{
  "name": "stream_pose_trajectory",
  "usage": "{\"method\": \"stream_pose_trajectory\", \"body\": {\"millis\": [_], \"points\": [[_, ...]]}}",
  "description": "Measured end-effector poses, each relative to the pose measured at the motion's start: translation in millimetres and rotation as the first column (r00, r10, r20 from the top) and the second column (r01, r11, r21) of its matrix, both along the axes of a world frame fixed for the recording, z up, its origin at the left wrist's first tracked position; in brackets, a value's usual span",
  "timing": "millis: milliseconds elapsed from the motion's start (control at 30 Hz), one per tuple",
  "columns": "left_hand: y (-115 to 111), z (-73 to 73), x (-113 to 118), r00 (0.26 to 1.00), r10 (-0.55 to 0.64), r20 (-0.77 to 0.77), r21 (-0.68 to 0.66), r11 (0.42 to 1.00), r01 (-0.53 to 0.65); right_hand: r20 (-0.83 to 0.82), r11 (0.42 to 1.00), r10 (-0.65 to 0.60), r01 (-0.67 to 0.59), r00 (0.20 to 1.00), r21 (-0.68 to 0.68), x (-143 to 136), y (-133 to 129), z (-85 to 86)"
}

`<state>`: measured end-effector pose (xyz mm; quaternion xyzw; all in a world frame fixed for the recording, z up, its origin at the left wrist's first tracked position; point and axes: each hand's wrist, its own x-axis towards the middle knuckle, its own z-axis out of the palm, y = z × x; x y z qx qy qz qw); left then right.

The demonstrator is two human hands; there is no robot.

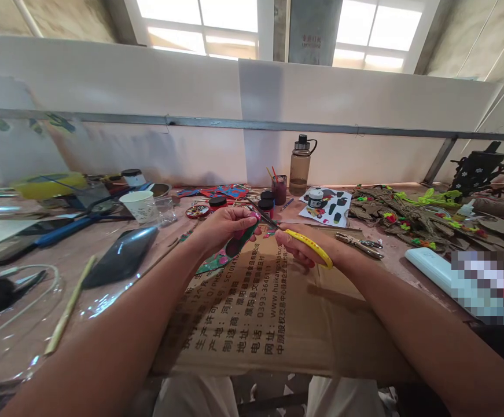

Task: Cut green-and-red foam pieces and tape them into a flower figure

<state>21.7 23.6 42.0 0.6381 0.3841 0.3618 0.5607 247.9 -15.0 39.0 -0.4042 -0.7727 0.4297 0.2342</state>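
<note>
My left hand (230, 225) pinches a small painted cutout (238, 240), dark green with some pink, above a printed cardboard sheet (256, 324). My right hand (297, 246) grips scissors (310, 244) with yellow handles. The dark blades point up and left, close to the cutout's upper edge; whether they touch it I cannot tell. Under my left hand lies a green painted piece with pink spots (212, 263), partly hidden by the hand and forearm.
Paint jars (266, 207) stand beyond my hands, with a bottle (299, 168) by the wall. A painted sheet (326, 207) and a pile of brown cardboard pieces (390, 217) lie to the right. To the left are a paper cup (138, 205) and a dark phone-like slab (121, 255).
</note>
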Motion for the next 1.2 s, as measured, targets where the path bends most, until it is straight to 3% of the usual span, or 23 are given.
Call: {"method": "stream_pose_trajectory", "body": {"millis": [167,533,800,1033,1200], "points": [[0,1.0,1,1.0,0.003,-0.011,0.008,1.0,-0.003,0.147,0.989,-0.041,0.019,0.988,0.147,-1,0,2.6],[2,-2.4,0,1.0,0.02,-0.012,0.023,1.0,-0.02,0.246,0.925,-0.044,-0.054,0.968,0.377,2,3,7.3],[6,-5.1,-3,1.0,-0.002,-0.031,0.023,1.0,0.003,0.238,0.91,-0.053,-0.051,0.97,0.411,3,3,5.5],[5,-4.3,-5,0.998,-0.033,-0.048,0.022,0.999,0.034,0.208,0.971,-0.006,-0.044,0.978,0.236,7,8,-3.9],[6,-3.8,-4,0.999,-0.034,-0.042,0.031,0.999,0.035,0.22,0.956,-0.012,-0.053,0.975,0.289,8,12,-5.9]]}}
